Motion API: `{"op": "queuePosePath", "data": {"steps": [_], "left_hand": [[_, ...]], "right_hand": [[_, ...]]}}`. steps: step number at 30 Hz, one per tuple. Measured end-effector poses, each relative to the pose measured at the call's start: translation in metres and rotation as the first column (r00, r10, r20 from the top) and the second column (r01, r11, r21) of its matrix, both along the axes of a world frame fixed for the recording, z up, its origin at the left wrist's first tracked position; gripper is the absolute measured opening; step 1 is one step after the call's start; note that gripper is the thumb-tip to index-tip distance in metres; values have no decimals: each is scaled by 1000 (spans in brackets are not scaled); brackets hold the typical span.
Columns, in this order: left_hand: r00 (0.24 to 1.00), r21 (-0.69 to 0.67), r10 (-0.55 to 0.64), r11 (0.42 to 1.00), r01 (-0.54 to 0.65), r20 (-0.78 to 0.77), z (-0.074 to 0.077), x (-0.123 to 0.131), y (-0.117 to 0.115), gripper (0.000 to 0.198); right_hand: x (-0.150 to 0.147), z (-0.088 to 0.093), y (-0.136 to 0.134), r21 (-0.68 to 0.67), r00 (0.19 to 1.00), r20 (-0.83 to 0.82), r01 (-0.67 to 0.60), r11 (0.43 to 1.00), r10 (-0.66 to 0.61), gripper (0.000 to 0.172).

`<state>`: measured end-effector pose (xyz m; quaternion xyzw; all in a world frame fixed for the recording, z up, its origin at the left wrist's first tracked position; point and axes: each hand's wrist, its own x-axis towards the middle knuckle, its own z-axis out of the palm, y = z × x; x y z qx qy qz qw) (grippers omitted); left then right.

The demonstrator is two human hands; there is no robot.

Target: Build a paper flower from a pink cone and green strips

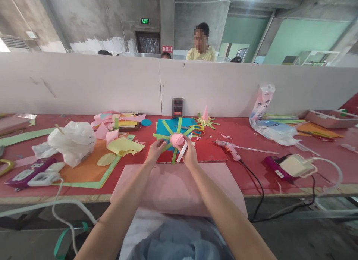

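Between my hands is a paper craft with a rounded pink centre and green paper strips spreading out like rays. My left hand pinches it at the left, by a strip near the centre. On the other side, my right hand has its fingers closed at the pink part's edge. A narrow white strip lies against those fingers, pointing down and left. Beneath the craft are a blue sheet and a red sheet. Fingertips are partly hidden behind the paper.
A second craft with a pink cone stands behind, near yellow-handled scissors. A glue gun with its cord lies right. Paper scraps and a crumpled white bag are left. A white partition runs behind; a person is beyond it.
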<state>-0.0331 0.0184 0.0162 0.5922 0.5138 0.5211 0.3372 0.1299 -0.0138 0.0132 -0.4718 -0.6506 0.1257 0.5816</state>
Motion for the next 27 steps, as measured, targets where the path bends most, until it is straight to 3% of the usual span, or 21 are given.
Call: {"op": "queuePosePath", "data": {"steps": [8,18,27], "left_hand": [[993,-57,103,993,-99,58,-2,-9,4,39],[993,-66,81,995,-76,85,-6,-9,6,33],[988,-27,58,998,-54,145,-1,-10,3,36]], "right_hand": [[-4,3,-5,-4,998,46,-32,999,32,46],[-2,0,-1,-27,999,23,-34,999,35,48],[2,0,1,-28,995,-10,101,994,-101,49]]}}
